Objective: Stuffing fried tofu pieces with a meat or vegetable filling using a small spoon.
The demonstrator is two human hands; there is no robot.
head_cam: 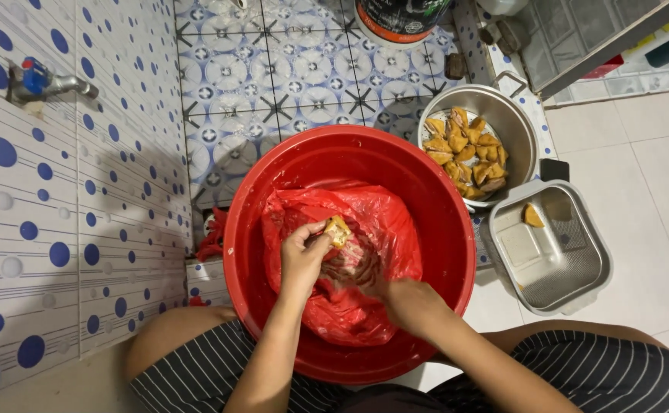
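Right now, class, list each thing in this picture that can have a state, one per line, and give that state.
Red basin: upright, lined with a red bag.
Red bag: open, crumpled.
Yellow piece: held up in the left hand.
Right hand: down in the bag, fingers hidden.
Round pot: uncovered, part-filled with yellow pieces.
Square tray: holds one yellow piece.
Tap: no water running.

A red plastic bag [349, 229] is seen inside the red basin [441, 252]; beside the basin, golden-yellow pieces [468, 149] fill a silver pot [522, 126]. Blue-dotted white tiles [59, 229] are seen left of the basin.
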